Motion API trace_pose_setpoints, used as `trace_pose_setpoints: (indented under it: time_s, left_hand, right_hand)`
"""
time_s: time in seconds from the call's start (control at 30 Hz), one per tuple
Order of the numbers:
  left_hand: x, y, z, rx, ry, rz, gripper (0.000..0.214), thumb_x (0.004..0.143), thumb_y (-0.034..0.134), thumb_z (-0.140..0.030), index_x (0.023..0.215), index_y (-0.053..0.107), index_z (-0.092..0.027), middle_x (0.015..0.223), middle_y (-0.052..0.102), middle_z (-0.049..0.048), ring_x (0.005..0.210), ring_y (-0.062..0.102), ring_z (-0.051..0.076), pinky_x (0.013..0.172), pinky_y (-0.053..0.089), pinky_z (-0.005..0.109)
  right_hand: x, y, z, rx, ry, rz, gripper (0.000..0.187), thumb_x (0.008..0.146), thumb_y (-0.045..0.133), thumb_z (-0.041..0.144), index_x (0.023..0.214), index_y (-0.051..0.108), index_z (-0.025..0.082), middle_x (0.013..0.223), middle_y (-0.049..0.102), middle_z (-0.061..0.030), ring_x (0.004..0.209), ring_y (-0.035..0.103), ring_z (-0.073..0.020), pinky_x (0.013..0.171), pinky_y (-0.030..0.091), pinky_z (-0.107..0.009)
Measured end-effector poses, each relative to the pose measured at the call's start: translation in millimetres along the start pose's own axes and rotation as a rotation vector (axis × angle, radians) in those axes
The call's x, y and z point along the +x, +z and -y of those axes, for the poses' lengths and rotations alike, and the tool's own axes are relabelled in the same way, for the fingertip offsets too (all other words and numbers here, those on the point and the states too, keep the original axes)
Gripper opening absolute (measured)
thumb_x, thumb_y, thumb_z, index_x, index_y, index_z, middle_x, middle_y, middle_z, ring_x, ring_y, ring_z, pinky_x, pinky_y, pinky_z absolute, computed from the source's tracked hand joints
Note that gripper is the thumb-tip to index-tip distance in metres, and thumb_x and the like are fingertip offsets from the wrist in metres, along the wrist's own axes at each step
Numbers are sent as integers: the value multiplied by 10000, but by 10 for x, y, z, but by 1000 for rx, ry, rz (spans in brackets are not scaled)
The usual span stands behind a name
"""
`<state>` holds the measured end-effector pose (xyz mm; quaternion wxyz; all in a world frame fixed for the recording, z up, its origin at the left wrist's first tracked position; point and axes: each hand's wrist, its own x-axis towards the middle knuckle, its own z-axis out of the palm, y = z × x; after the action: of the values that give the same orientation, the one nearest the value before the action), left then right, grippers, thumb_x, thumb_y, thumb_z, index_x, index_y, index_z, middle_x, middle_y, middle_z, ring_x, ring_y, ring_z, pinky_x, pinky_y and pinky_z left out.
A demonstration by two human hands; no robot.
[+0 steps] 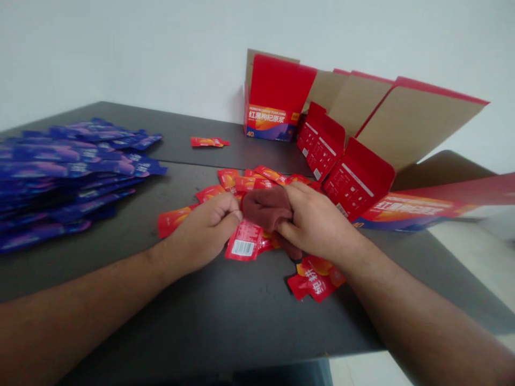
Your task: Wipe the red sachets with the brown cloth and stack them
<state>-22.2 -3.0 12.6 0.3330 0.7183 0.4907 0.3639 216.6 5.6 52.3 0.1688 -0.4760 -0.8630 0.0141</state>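
Note:
My left hand (205, 228) is closed, its fingers pinching the top of a red sachet (243, 242) with a white barcode label. Just to the right, my right hand (317, 222) is closed around a dark red cloth (266, 206) pressed against that sachet. Both hands rest over a scatter of several red sachets (249, 179) on the dark table (225, 316). Another red sachet (316, 281) lies just below my right wrist.
A large pile of blue sachets (68, 171) covers the table's left side. One red sachet (209, 142) lies alone farther back. Open red cardboard boxes (277, 102) (358, 179) stand and lie at the back right. The table's edge runs near the bottom right.

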Motion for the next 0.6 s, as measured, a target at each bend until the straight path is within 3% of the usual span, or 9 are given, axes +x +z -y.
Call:
trace_pose_setpoints:
  time_s: [0.07, 0.2, 0.37, 0.5, 0.6]
  left_hand:
    - [2, 0, 0, -23, -9, 21, 229, 992, 562, -330, 782, 546, -242, 791, 655, 9, 721, 589, 197, 654, 444, 347]
    - [0, -5, -16, 36, 6, -28, 241, 983, 560, -320, 759, 514, -246, 755, 626, 5, 730, 584, 202, 655, 429, 349]
    - [-7, 0, -25, -15, 3, 9, 229, 999, 551, -325, 786, 567, -242, 798, 667, 11, 734, 593, 197, 667, 453, 347]
    - [-11, 0, -8, 18, 3, -22, 229, 990, 553, -320, 774, 523, -248, 729, 613, -2, 724, 582, 202, 646, 429, 343]
    - [-10, -1, -4, 19, -4, -13, 228, 989, 557, -322, 775, 533, -246, 739, 622, 0, 719, 578, 200, 646, 428, 345]
  right_hand:
    - [-5, -3, 5, 3, -26, 35, 158, 879, 659, 221, 1035, 635, 213, 1039, 695, -73, 927, 649, -245, 823, 512, -370]
    - [-4, -2, -4, -8, 51, -57, 149, 902, 654, 242, 1045, 632, 205, 1041, 698, -83, 917, 650, -245, 826, 513, -373]
    - [-2, -1, 8, 14, -37, 44, 148, 871, 654, 212, 1017, 629, 209, 1047, 698, -78, 936, 657, -248, 835, 515, -373]
    - [7, -3, -2, -38, 56, -50, 142, 898, 645, 228, 1037, 634, 198, 1042, 698, -90, 927, 656, -255, 830, 513, -383]
    - [3, -12, 4, -25, 19, -1, 154, 879, 654, 211, 1031, 637, 197, 1046, 697, -90, 944, 660, -260, 840, 515, -384]
